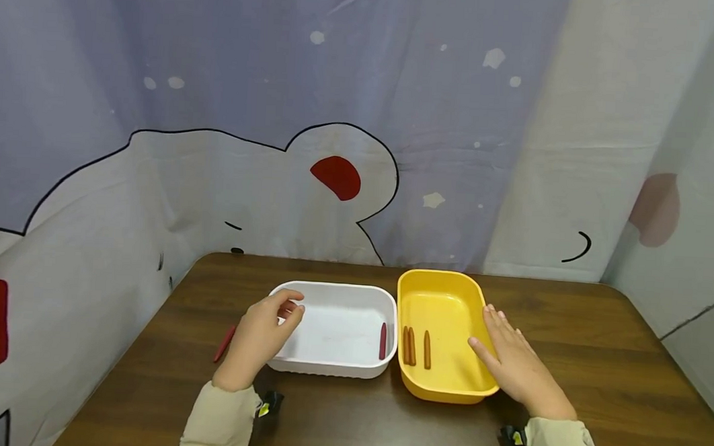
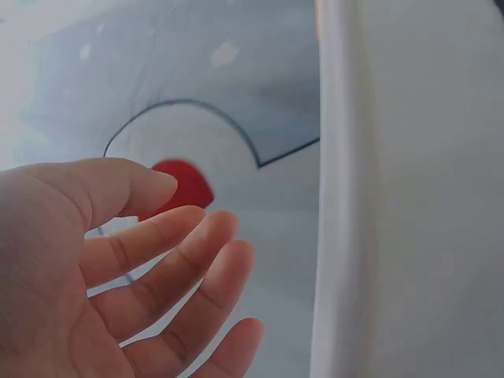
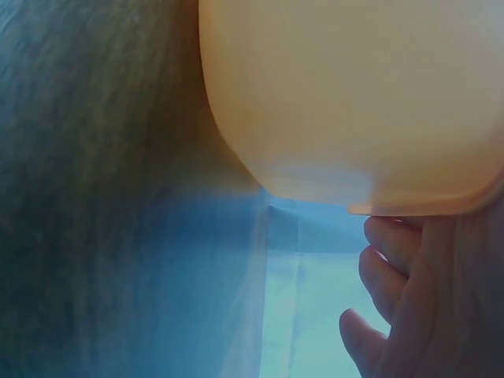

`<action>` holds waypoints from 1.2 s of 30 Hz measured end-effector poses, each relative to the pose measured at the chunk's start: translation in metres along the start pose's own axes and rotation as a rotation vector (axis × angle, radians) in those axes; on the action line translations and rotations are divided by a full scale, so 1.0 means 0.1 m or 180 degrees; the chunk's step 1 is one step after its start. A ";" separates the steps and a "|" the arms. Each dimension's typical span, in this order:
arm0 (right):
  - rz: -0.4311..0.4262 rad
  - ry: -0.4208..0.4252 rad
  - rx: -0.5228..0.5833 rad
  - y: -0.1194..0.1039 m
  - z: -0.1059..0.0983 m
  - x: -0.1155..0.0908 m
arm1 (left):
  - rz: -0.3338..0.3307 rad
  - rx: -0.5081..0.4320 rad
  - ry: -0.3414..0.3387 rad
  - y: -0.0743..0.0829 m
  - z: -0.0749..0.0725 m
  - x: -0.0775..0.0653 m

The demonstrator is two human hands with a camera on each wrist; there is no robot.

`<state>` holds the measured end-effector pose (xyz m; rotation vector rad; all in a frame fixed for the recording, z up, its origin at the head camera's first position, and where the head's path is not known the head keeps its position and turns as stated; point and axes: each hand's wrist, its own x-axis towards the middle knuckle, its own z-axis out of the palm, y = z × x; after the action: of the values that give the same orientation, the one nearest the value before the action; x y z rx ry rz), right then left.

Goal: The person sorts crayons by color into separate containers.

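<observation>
My left hand (image 1: 259, 336) hovers over the left end of a white tray (image 1: 331, 369). In the left wrist view its fingers (image 2: 169, 272) are loosely bent, with nothing between them and the thumb. A red crayon (image 1: 383, 341) lies inside the tray at its right end; another red crayon (image 1: 225, 343) lies on the table, left of my left hand. My right hand (image 1: 516, 366) rests at the right rim of a yellow tray (image 1: 445, 394), fingers straight and thumb over the inside. Three brown crayons, one of them the rightmost crayon (image 1: 427, 350), lie in the left part of the yellow tray.
Both trays stand side by side on a dark wooden table (image 1: 346, 424), the yellow one reaching farther toward me. A printed curtain (image 1: 447, 120) hangs behind the table's back edge and along both sides. Black straps with small devices (image 1: 271, 404) sit at both wrists.
</observation>
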<state>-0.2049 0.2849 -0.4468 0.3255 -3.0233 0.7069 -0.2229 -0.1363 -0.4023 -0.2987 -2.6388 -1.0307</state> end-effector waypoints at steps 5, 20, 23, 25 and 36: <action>0.0017 -0.0024 0.0040 -0.01 -0.01 0.00 | -0.0154 -0.0023 0.0135 -0.10 -0.16 0.00; 0.0009 -0.0038 0.0110 -0.01 -0.01 0.00 | -0.0867 0.0350 0.0232 -0.70 -0.41 -0.03; 0.0001 -0.0041 0.0129 -0.01 -0.01 0.00 | -0.1043 0.0371 0.0175 -0.82 -0.41 -0.05; 0.0002 -0.0046 0.0146 -0.01 -0.01 0.01 | -0.1150 0.0366 0.0112 -0.88 -0.41 -0.06; 0.0006 -0.0058 0.0161 0.00 -0.01 0.01 | -0.1472 0.0452 -0.0362 -1.07 -0.39 -0.08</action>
<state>-0.2058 0.2850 -0.4461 0.3323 -3.0273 0.7860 -0.2397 -0.2414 -0.4449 0.3088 -2.9416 -0.9648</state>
